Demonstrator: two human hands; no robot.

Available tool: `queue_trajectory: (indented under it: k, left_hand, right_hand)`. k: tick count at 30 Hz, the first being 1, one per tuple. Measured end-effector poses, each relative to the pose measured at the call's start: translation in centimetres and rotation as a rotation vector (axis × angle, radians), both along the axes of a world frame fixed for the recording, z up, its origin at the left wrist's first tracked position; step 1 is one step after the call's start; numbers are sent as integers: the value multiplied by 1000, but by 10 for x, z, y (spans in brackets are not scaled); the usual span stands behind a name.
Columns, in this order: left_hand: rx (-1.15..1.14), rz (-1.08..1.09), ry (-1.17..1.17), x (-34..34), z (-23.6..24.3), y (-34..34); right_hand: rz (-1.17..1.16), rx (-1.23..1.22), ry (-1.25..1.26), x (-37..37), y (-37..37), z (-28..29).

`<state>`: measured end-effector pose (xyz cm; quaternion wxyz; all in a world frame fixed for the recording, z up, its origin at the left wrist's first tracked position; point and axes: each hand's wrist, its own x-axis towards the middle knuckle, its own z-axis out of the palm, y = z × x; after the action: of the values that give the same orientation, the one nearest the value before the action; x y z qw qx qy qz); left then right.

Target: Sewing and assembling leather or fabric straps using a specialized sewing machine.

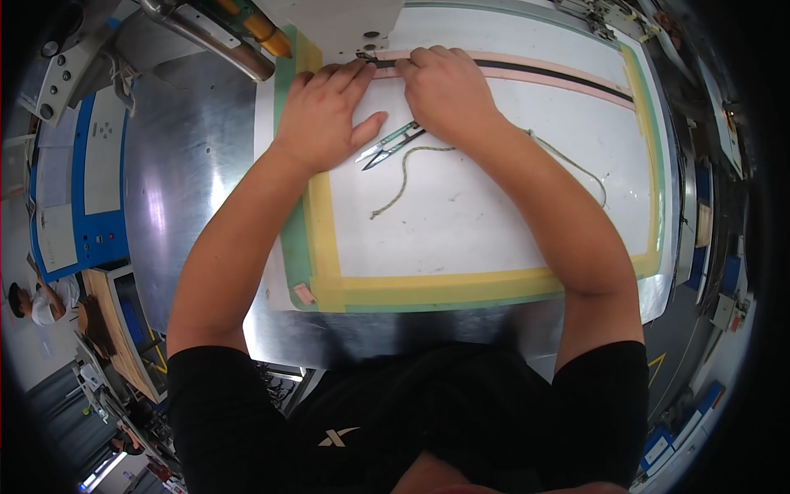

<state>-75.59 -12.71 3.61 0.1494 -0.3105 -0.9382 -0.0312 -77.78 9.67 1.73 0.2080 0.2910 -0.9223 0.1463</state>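
A long dark strip (559,76) with pink borders lies across the white board (494,222), which has yellow and green tape edges. My left hand (327,119) rests palm down at the strip's left end, fingertips on it and thumb out to the side. My right hand (448,90) is curled over the strip just right of those fingertips, gripping or pressing it; its fingertips are partly hidden. Below them lie thread snips (378,156), partly under my right hand, and a greenish cord (403,181) that loops under my right forearm.
The board sits on a metal table (185,165). Metal and orange cylinders (255,62) stand at upper left, beside a blue machine (99,214). Mechanisms (588,25) line the back right. A person in white (45,305) is at far left, another person (123,440) lower left.
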Motion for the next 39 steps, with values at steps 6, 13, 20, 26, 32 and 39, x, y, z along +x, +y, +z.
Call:
queue_trajectory:
  k: [6, 13, 20, 26, 32, 39]
  left_hand:
    - [-12, -1, 23, 0, 0, -1]
    - [-3, 4, 11, 1, 3, -1]
    - [-1, 9, 23, 0, -1, 1]
    - [7, 16, 4, -1, 0, 0]
    - [13, 12, 25, 0, 0, -1]
    - [16, 29, 26, 2, -1, 3]
  right_hand:
    - [7, -17, -3, -1, -2, -1]
    - [4, 17, -3, 1, -1, 2]
    - [-5, 17, 15, 0, -1, 2]
    - [2, -3, 21, 0, -1, 0]
    - [-14, 17, 29, 1, -1, 1]
    - [-22, 63, 2, 4, -2, 6]
